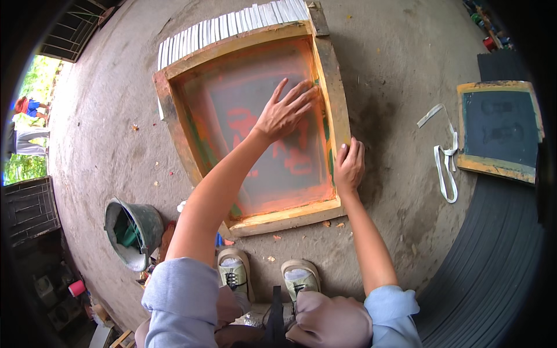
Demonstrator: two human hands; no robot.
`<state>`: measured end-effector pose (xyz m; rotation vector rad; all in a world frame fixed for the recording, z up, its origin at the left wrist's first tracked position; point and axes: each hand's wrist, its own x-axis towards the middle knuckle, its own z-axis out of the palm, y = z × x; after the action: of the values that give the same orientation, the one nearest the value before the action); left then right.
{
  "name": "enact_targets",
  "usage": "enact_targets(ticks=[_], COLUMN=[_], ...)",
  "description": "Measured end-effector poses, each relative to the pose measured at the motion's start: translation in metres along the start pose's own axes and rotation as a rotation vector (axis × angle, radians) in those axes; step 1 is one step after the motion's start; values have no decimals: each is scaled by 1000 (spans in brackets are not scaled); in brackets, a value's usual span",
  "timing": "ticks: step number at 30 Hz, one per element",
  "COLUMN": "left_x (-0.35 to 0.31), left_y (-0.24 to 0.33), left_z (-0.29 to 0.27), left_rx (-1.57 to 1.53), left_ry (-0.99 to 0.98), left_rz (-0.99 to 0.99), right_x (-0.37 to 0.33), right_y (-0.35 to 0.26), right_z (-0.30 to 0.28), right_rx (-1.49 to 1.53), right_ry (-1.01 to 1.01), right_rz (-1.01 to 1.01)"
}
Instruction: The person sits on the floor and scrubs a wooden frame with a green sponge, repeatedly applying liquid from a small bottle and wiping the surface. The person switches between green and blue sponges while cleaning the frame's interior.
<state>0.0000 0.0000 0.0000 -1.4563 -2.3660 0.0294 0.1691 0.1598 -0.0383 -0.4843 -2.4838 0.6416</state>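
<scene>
A large wooden screen-printing frame (328, 87) lies in front of me, its mesh (255, 168) stained orange and showing a blurry red design. My left hand (287, 110) reaches across the mesh with fingers apart, the fingertips at the inner side of the right-hand rail. It holds nothing that I can see. At the outside of that same rail, lower down, my right hand (350, 167) grips the wood with its fingers bent round the edge. A row of white strips (232, 26) sticks out from beneath the far rail.
A grey bucket (149, 229) with green things inside stands at the left. At the right, a smaller dark screen frame (500, 168) rests partly on ribbed black sheeting (487, 243). A white strap (442, 174) lies beside it. Scraps dot the concrete floor near my shoes (300, 277).
</scene>
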Motion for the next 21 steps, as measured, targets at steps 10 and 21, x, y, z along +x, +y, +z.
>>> enact_targets(ticks=[10, 21], left_x=[5, 17], left_y=[7, -7], left_z=[-11, -22], left_rx=[-110, 1], left_ry=[111, 219], left_rz=[-134, -44], right_x=[0, -1], right_y=[-2, 0], right_z=[-1, -1], right_rx=[5, 20], right_ry=[-10, 7], right_rz=[-1, -12])
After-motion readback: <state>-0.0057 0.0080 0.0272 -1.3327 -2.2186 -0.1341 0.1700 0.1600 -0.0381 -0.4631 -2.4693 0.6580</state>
